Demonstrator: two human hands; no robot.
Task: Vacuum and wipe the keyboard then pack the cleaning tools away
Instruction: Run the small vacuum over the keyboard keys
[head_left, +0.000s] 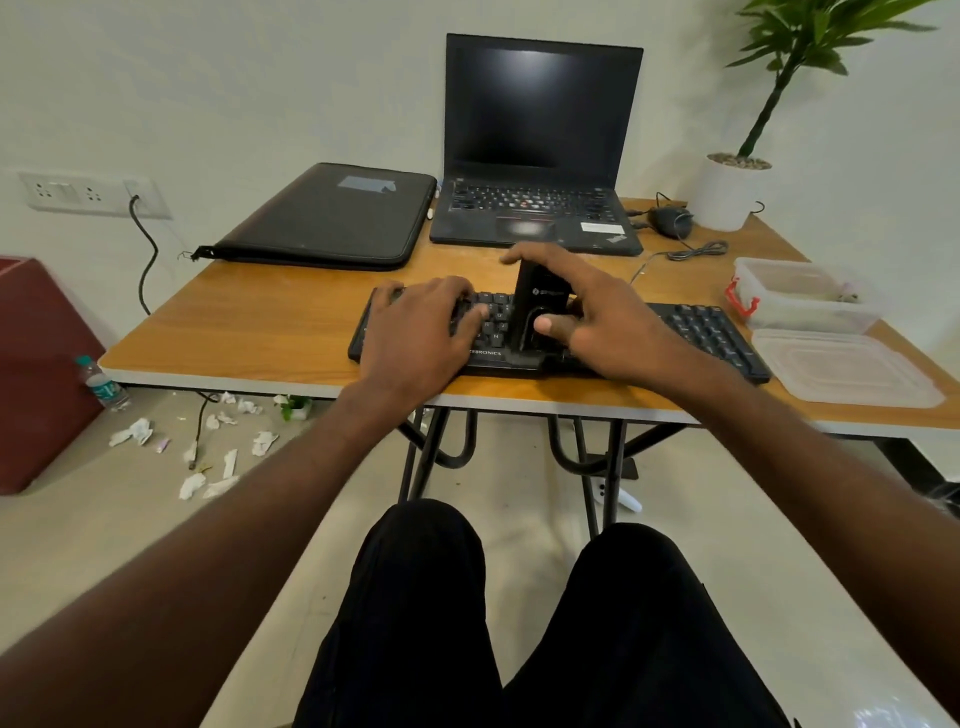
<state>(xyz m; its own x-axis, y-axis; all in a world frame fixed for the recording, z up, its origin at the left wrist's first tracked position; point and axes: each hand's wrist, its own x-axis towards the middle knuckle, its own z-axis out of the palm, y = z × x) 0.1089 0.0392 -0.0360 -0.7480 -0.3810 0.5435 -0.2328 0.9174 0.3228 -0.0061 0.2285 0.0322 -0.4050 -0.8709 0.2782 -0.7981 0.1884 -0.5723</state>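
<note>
While my right hand (597, 317) grips the upright mini vacuum (537, 306) mid-frame and my left hand (421, 332) lies flat on the keyboard (701, 332), I risk dislodging keycaps.

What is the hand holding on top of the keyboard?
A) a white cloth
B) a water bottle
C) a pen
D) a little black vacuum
D: the right hand grips a small black vacuum standing upright on the black keyboard, while the left hand rests flat on the keys.
</note>
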